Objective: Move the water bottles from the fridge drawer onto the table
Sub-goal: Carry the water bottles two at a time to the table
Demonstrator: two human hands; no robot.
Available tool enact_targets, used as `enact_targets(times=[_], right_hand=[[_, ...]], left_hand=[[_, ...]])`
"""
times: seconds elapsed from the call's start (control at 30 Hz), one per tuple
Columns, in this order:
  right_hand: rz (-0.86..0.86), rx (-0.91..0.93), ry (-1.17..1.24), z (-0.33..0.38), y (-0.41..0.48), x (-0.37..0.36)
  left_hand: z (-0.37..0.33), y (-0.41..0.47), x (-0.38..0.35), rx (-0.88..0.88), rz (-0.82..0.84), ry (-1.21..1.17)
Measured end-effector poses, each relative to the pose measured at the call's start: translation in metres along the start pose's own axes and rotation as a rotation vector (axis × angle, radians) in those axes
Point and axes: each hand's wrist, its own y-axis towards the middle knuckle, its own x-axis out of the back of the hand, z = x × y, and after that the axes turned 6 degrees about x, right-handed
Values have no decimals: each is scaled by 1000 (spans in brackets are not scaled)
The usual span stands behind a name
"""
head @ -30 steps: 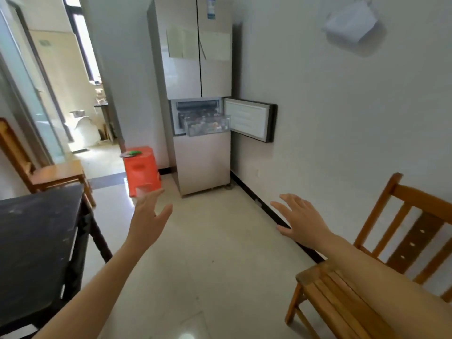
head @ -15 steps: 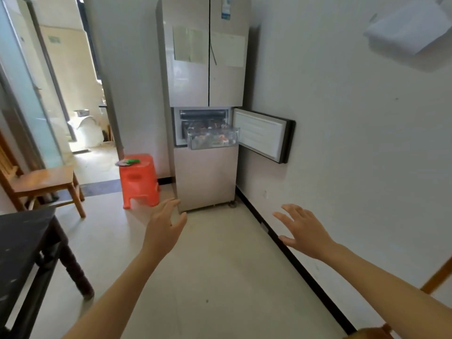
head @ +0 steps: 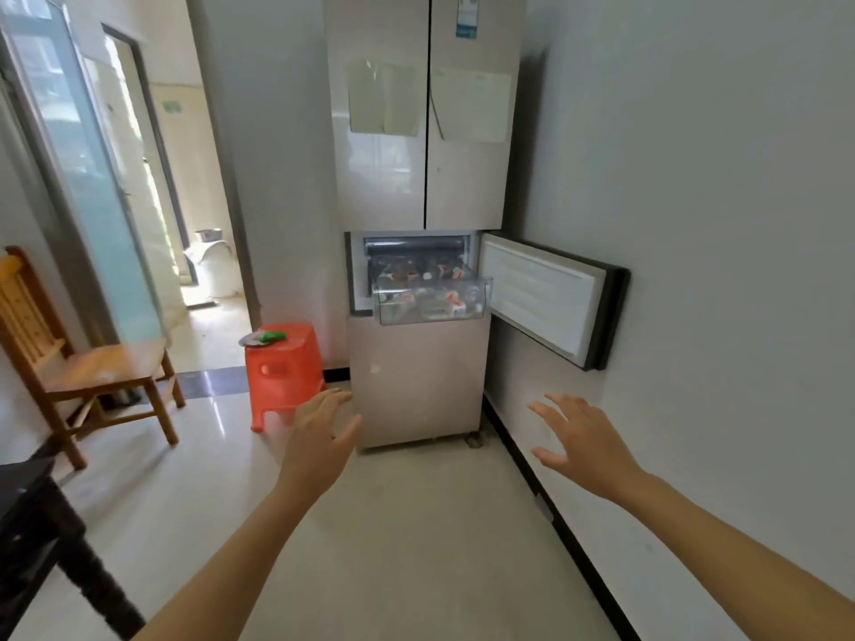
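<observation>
Both hands empty, left hand [head: 319, 437] and right hand [head: 585, 444] fingers spread over bare floor, water bottles [head: 428, 296] lying in the pulled-out clear fridge drawer [head: 432, 316] beside the swung-open compartment door [head: 550, 300], table [head: 27, 511] corner at far left.

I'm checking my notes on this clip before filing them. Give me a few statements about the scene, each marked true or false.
1. The clear fridge drawer is pulled out, with water bottles lying in it. True.
2. The left hand holds a bottle. False: it holds nothing, its fingers are spread, and it is short of the fridge.
3. The small compartment door stands swung open to the right. True.
4. The orange stool stands right of the fridge. False: it stands to the left of it.
5. The right hand is open and holds nothing. True.
</observation>
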Motion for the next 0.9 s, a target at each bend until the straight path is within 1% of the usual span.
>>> enact_targets(times=[0.13,0.37,0.5,0.67,0.77,0.83,0.9], right_hand=[[54,-18,44,-43,48,-44],[164,45,74,-81,135,-128],[237,24,168,-100,193,-175],[247,31,200,-129,296,-204],[210,-44,228,-150,352,-213],[192,-108,264,-160,369,-221],[255,-195,323,-174,373,-240]], left_hand=[[0,57,-31,34,-48,28],[44,148,-63,149,-110,81],[67,210,-81,176,-144,56],[92,317,-100,162,-175,-9],[99,378,-115,154,-174,-33],[101,401,-129,149,-140,-47],[110,420,-151,139,-90,-49]])
